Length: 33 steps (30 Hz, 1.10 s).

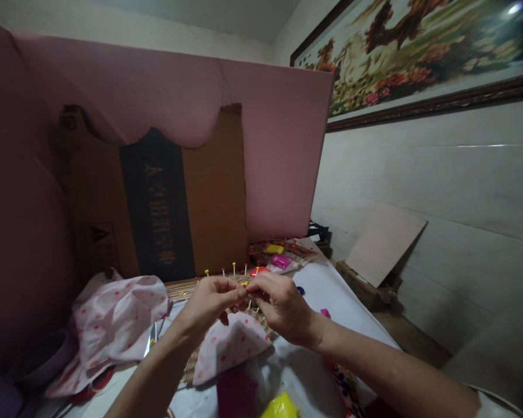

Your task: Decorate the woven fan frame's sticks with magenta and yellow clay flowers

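I see the left hand (217,298) and right hand (281,303) meeting fingertip to fingertip above the table (333,293), each grip pinched on what looks like a tiny pink bit (244,285), mostly hidden. It's over a round woven piece (189,369), where thin sticks (234,269) with coloured heads stand beyond the fingers, a dotted cloth (233,347) lying on the near side.

On our white table (320,296), we see dotted cloth (117,316) left of our hands (285,305), a yellow packet (282,406) nearer us.
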Each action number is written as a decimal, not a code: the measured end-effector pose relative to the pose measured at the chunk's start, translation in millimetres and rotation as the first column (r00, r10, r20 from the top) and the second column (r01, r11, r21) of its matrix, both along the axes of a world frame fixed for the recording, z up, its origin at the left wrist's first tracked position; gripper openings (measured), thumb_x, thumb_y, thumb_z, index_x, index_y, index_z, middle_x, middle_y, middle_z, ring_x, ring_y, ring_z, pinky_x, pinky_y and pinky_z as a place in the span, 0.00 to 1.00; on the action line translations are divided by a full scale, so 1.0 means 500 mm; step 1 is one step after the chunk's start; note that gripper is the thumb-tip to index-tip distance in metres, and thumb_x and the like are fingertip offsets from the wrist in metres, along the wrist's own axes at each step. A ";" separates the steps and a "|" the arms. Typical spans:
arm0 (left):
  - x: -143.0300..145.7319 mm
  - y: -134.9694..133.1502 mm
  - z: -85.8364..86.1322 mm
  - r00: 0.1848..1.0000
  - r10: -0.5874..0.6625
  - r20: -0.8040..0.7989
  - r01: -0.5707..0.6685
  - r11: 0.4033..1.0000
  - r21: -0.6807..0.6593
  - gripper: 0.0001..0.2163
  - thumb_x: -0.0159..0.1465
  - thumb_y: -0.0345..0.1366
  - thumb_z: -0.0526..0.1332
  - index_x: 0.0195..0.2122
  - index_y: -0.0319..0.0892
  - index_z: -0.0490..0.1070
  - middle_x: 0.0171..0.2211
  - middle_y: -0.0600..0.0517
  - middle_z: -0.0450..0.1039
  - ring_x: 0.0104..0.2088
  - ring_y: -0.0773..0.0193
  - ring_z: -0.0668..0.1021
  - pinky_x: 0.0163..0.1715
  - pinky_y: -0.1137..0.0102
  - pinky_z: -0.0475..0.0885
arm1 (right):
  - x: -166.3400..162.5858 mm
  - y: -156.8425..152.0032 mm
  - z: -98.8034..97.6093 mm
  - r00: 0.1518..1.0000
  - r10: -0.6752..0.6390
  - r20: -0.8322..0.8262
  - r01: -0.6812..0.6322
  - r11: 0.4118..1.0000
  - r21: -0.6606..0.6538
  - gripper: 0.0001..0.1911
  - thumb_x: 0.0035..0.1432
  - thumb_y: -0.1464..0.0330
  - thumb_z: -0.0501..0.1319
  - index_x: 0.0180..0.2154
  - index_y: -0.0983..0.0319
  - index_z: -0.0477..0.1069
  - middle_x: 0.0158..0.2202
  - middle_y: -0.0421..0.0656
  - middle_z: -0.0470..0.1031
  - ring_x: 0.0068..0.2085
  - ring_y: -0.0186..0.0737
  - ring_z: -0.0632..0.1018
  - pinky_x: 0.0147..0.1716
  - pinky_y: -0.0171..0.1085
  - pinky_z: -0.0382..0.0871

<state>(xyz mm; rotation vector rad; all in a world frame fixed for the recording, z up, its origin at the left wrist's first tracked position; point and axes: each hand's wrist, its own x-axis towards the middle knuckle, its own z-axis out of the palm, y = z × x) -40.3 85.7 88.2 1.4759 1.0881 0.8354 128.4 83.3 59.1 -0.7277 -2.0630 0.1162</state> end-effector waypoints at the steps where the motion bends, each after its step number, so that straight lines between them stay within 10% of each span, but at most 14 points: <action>1: 0.000 0.001 -0.002 1.000 -0.004 -0.001 0.004 1.000 0.001 0.15 0.48 0.46 0.65 0.19 0.37 0.71 0.18 0.53 0.69 0.19 0.71 0.67 0.14 0.78 0.59 | 0.001 -0.001 -0.002 1.000 -0.002 0.004 0.002 1.000 0.001 0.08 0.55 0.79 0.54 0.32 0.63 0.70 0.28 0.43 0.73 0.31 0.37 0.72 0.31 0.34 0.64; 14: 0.009 0.002 -0.009 0.997 0.074 -0.035 -0.074 0.997 0.004 0.11 0.44 0.42 0.65 0.18 0.38 0.71 0.16 0.53 0.69 0.17 0.70 0.68 0.13 0.77 0.60 | 0.005 -0.001 -0.004 0.994 0.015 0.113 -0.017 1.000 0.017 0.08 0.55 0.78 0.54 0.29 0.63 0.69 0.27 0.43 0.72 0.30 0.37 0.70 0.31 0.36 0.63; 25: -0.010 -0.002 -0.009 0.971 -0.034 0.235 0.068 0.988 -0.138 0.12 0.48 0.40 0.67 0.22 0.35 0.71 0.18 0.53 0.69 0.18 0.74 0.67 0.16 0.79 0.61 | -0.003 -0.008 0.013 0.978 0.048 -0.204 -0.068 0.993 -0.092 0.08 0.57 0.71 0.58 0.35 0.60 0.77 0.28 0.42 0.69 0.29 0.35 0.71 0.28 0.34 0.66; 33: -0.041 0.020 0.016 0.908 0.337 0.250 -0.369 0.925 0.095 0.11 0.49 0.40 0.65 0.24 0.40 0.64 0.17 0.57 0.69 0.17 0.71 0.68 0.14 0.79 0.60 | 0.024 0.035 0.021 0.959 -0.079 -0.273 0.050 0.992 -0.113 0.08 0.55 0.75 0.59 0.35 0.61 0.76 0.29 0.42 0.71 0.32 0.35 0.72 0.30 0.34 0.66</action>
